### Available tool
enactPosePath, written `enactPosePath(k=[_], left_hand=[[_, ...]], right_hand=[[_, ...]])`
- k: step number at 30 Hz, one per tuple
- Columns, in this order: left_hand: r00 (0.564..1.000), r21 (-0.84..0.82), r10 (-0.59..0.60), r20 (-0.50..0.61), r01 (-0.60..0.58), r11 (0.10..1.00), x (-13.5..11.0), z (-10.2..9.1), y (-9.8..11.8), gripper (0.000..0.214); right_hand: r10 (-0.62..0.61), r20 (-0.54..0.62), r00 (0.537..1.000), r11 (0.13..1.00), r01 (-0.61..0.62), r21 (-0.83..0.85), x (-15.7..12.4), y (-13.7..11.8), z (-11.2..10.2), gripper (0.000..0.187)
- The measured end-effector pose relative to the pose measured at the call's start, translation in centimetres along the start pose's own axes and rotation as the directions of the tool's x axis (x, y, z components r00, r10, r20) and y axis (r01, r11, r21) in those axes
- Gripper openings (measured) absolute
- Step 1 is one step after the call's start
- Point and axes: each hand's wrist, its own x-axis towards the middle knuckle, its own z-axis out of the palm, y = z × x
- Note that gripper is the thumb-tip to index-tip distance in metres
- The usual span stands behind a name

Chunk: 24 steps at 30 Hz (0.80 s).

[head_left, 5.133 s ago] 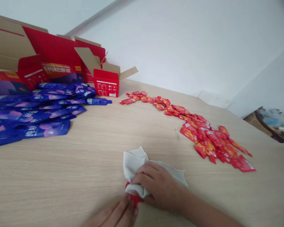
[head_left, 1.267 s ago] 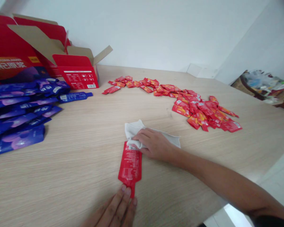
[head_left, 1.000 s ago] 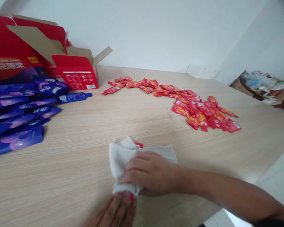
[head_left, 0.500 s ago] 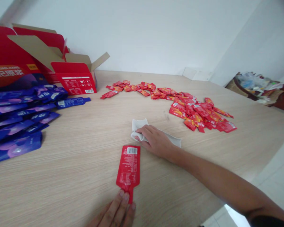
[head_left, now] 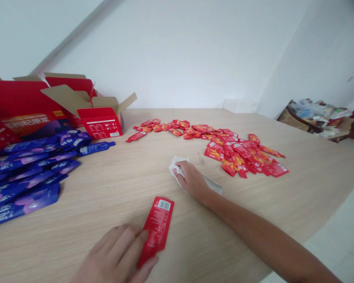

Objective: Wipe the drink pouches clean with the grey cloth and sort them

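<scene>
In the head view, my left hand [head_left: 118,251] is closed around the lower part of a red sachet [head_left: 160,220], fingers on one edge and thumb on the other. The sachet's printed back with its barcode faces up, and its narrow end is hidden by the hand. Farther off, my right hand [head_left: 193,181] grips a folded white cloth [head_left: 214,185] against the table [head_left: 106,204]. Part of the cloth sticks out past the fingertips and part trails beneath the wrist. Beyond the right hand lies a heap of red sachets [head_left: 244,155].
Blue sachets [head_left: 32,173] are piled at the left. Behind them stand a small open red box [head_left: 103,125] and larger red boxes [head_left: 20,102]. A white box-like object [head_left: 238,105] sits by the wall. At far right is a container of plastic bags [head_left: 315,114].
My left hand has moved up along the red sachet and closed on it, tilting the sachet. The right hand stays on the cloth. The view has tipped upward.
</scene>
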Motion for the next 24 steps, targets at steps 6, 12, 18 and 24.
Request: enactPosePath(k=[6, 12, 18, 24], left_hand=[[0.885, 0.124, -0.308, 0.349, 0.282, 0.951, 3.1, 1.5, 1.2, 0.059], [0.503, 0.186, -0.497, 0.707, 0.546, 0.817, 7.0, 1.2, 2.8, 0.05], [0.457, -0.005, -0.424, 0.782, 0.684, 0.73, 6.9, 2.5, -0.9, 0.081], [0.429, -0.155, -0.335, 0.839, 0.778, 0.609, 6.6, 1.9, -4.3, 0.057]], right_hand=[[0.016, 0.01, 1.0, 1.0, -0.015, -0.011, 0.1, 0.4, 0.3, 0.021], [0.033, 0.035, 0.999, 0.999, -0.031, -0.037, 0.3, 1.1, 0.1, 0.021], [0.034, 0.058, 0.998, 0.998, -0.031, -0.053, 0.5, 1.4, 0.0, 0.02], [0.046, 0.067, 0.997, 0.996, -0.04, -0.086, 0.6, 0.8, -0.5, 0.019]])
